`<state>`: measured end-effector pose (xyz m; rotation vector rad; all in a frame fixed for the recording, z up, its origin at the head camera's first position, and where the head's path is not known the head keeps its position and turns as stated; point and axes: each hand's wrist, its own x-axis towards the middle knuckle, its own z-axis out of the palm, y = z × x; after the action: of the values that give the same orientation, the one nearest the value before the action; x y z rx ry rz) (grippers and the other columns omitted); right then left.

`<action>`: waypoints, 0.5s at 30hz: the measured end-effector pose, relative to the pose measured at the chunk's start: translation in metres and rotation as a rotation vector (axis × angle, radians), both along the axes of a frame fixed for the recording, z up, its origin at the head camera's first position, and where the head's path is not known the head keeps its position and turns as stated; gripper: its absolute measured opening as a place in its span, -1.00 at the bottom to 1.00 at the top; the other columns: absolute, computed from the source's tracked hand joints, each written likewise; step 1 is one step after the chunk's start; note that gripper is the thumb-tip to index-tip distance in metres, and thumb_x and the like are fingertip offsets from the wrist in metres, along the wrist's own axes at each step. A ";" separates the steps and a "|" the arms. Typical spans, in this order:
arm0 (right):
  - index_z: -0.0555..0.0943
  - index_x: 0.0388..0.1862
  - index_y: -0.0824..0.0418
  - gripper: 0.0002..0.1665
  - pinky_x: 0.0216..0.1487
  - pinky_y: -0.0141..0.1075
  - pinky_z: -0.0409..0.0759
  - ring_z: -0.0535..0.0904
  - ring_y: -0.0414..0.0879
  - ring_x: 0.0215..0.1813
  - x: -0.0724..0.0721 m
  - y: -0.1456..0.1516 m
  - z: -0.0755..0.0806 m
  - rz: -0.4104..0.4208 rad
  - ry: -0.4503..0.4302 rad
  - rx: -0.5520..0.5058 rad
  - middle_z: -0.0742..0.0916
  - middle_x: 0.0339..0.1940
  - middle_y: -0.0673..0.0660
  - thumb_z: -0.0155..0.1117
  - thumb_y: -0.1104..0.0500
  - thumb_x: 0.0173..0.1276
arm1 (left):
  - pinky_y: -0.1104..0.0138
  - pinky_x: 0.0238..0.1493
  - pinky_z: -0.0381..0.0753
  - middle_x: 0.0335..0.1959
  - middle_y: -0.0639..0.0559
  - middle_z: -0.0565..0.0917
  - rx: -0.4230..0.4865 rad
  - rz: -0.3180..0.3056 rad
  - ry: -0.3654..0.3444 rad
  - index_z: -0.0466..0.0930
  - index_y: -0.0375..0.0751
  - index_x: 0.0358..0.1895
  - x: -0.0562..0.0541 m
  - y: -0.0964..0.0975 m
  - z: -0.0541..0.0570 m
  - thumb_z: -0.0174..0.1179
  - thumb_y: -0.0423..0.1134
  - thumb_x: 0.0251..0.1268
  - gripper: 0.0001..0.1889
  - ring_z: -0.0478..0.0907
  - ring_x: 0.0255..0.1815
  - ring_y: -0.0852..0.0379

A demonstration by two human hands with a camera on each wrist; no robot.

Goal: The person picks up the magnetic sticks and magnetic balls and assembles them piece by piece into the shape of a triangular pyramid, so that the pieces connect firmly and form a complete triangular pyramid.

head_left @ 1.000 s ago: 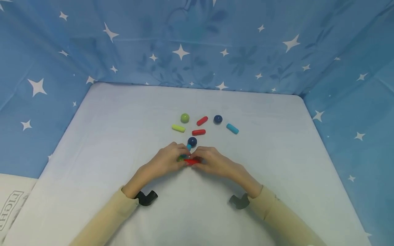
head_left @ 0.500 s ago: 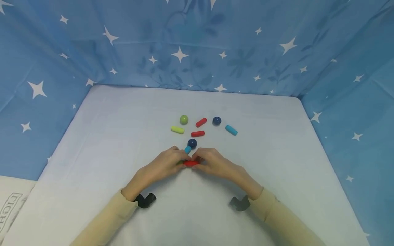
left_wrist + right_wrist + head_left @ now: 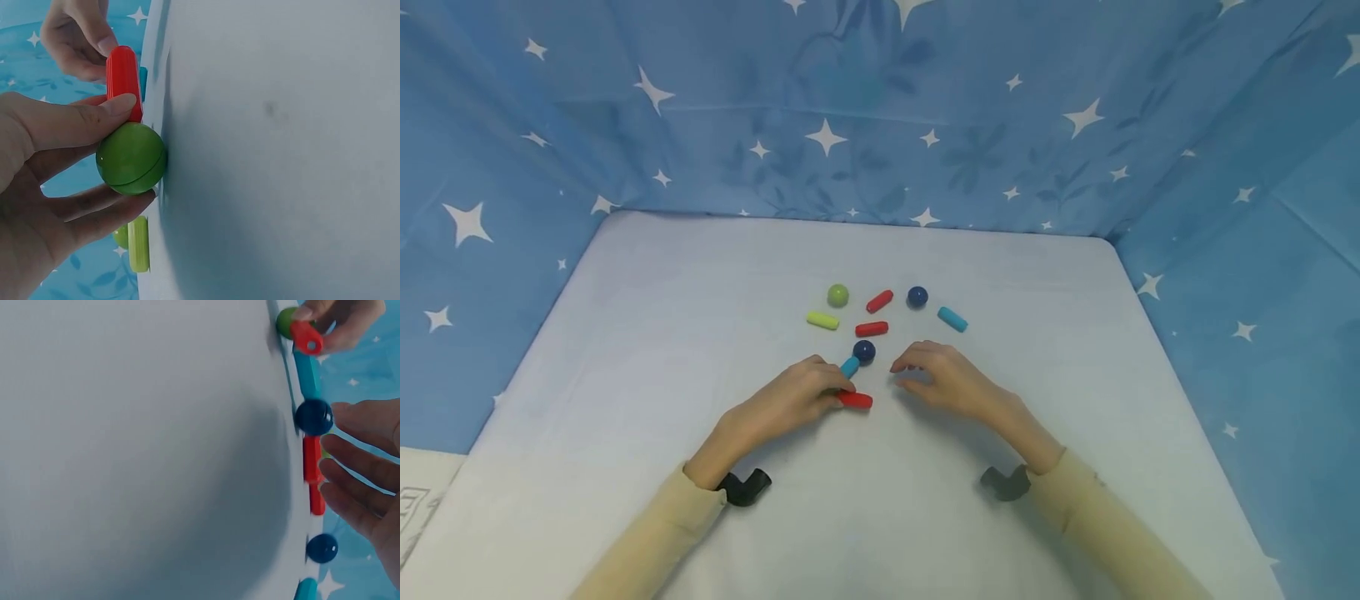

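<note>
My left hand (image 3: 793,396) pinches a red rod (image 3: 858,401) between thumb and fingers. In the left wrist view, a green ball (image 3: 130,157) sits at the rod's near end, against the fingers. The rod's free end shows a small hole in the right wrist view. Beyond my left fingertips, a light blue rod (image 3: 850,367) reaches to a dark blue ball (image 3: 864,352); how its near end meets the green ball is hidden. My right hand (image 3: 955,382) hovers to the right of these pieces, fingers loosely bent, holding nothing.
Farther back on the white table (image 3: 700,292) lie a lime ball (image 3: 838,295), a yellow-green rod (image 3: 823,321), two red rods (image 3: 872,329), another dark blue ball (image 3: 917,297) and another light blue rod (image 3: 952,319). A blue star-patterned curtain (image 3: 737,100) surrounds the table.
My right hand has let go of the red rod and moved off to the right. The left hand keeps its hold on the rod. The head view has shifted slightly.
</note>
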<state>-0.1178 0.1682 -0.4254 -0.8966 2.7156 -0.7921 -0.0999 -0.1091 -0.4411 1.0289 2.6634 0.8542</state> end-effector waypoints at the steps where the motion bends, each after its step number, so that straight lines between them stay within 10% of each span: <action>1: 0.75 0.03 0.14 -0.75 0.14 -0.18 0.71 0.69 -0.09 0.04 -0.002 0.003 -0.001 -0.015 0.003 0.001 0.80 -0.06 0.01 0.44 0.22 0.38 | 0.35 -0.07 0.65 -0.22 0.19 0.76 -0.003 0.006 -0.005 0.81 -0.05 -0.05 0.000 0.000 0.000 0.41 -0.33 0.30 -0.81 0.52 -0.15 0.19; 15: 0.76 -0.08 0.28 -0.80 -0.02 -0.08 0.72 0.70 0.01 -0.12 -0.039 0.044 -0.006 -0.154 0.099 -0.079 0.80 -0.17 0.15 0.38 0.38 0.34 | 0.37 -0.15 0.62 -0.22 0.17 0.78 0.019 0.005 -0.007 0.83 -0.05 -0.05 -0.003 -0.004 0.001 0.43 -0.35 0.27 -0.78 0.52 -0.22 0.20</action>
<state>-0.1571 0.2125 -0.4311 -0.7687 2.8867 -0.9130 -0.1026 -0.1128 -0.4398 1.0215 2.6584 0.8848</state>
